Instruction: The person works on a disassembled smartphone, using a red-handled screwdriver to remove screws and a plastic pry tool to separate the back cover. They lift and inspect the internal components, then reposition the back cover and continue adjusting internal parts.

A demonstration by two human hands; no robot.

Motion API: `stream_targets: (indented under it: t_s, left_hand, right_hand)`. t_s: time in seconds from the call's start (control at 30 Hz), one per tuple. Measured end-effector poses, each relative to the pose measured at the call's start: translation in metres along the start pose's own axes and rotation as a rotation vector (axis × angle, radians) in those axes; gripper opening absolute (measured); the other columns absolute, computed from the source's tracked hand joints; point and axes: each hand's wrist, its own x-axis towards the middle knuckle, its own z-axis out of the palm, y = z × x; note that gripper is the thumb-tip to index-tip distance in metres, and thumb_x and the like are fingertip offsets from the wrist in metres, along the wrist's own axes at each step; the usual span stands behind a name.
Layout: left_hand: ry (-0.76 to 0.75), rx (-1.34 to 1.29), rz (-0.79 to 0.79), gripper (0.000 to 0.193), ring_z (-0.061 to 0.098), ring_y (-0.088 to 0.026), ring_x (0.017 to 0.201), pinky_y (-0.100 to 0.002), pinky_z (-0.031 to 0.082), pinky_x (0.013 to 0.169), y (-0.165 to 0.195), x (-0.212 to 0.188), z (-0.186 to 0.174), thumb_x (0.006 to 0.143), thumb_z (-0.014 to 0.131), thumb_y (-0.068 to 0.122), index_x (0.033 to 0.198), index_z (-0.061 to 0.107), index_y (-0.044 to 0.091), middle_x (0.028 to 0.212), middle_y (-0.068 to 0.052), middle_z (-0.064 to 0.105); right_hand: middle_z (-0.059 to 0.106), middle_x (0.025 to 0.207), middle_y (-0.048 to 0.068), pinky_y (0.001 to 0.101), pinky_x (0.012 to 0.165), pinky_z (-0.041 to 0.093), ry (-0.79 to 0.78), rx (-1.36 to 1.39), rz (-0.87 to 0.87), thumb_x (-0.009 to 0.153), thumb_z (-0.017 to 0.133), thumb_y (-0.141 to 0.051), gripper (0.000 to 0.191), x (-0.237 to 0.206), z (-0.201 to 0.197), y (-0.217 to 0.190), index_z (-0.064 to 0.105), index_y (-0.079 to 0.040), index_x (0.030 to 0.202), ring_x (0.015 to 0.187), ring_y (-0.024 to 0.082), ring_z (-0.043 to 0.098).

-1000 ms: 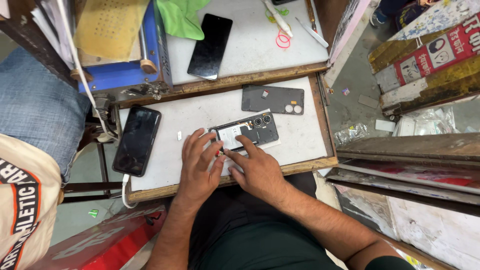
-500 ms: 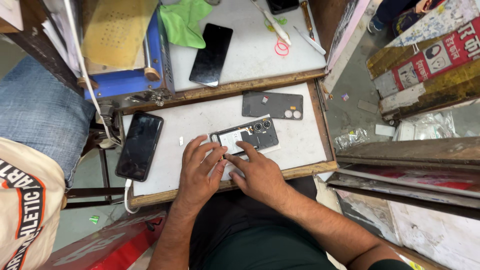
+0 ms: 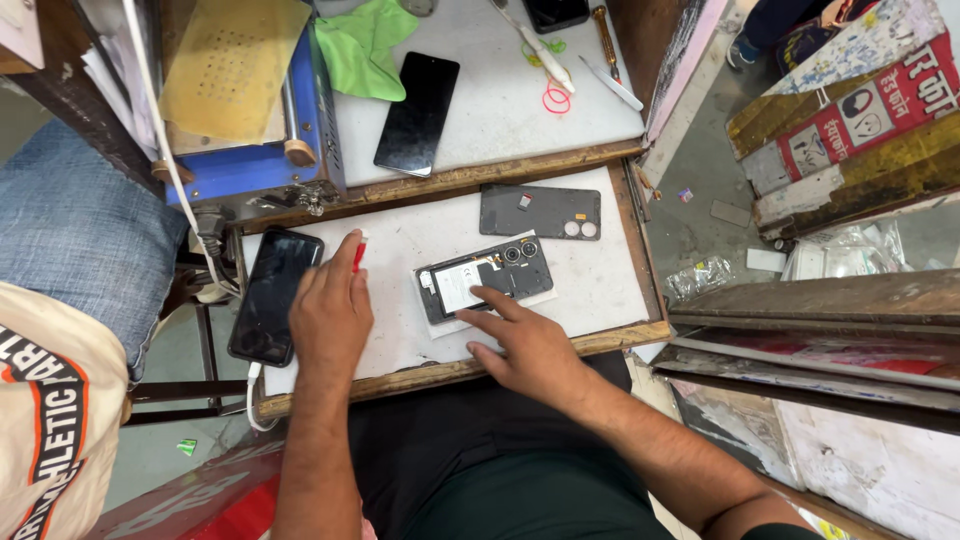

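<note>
Centrally on the white board we see the opened phone, back removed, lying face down on a slip of paper, its long axis running left to right with a slight upward tilt toward the camera end on the right. Our right hand sits just below it, the forefinger stretched up to touch the phone's lower edge, the other fingers loosely curled and holding nothing. Our left hand lies well to the left of the phone, closed around a small red tool whose tip pokes out above the knuckles. So the right hand is the nearer one, and the phone lies up and slightly left of it. Just left of the left hand rests a dark phone, screen up. Above the opened phone lies its grey back cover. Farther up, another black phone lies beside a green cloth.
</note>
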Motion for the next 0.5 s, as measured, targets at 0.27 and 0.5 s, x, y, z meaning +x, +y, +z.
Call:
stream_targets:
  t_s: [0.27,0.5]
  left_hand:
    - [-0.049,0.285,0.033,0.032,0.065,-0.033,0.116,-0.045,0.054,0.091,0.004,0.006,0.014,0.090,0.074,0.020,0.122,0.073,0.014,0.128,-0.012,0.071]
    - [-0.278,-0.067,0.190,0.052,0.059,-0.034,0.123,-0.048,0.049,0.099,0.051,0.015,0.027,0.085,0.079,0.028,0.131,0.067,0.006,0.129,-0.013,0.068]
  right_hand:
    - [0.078,0.105,0.009,0.0324,0.062,0.058,0.237,0.074,0.321,0.093,0.073,-0.019,0.022,0.029,-0.044,0.061,0.077,-0.013,0.114,0.070,0.019,0.073]
    - [0.075,0.113,0.010,0.0376,0.066,0.056,0.230,-0.113,0.268,0.092,0.073,-0.019,0.028,0.077,-0.064,0.067,0.074,-0.011,0.119,0.068,0.025,0.069]
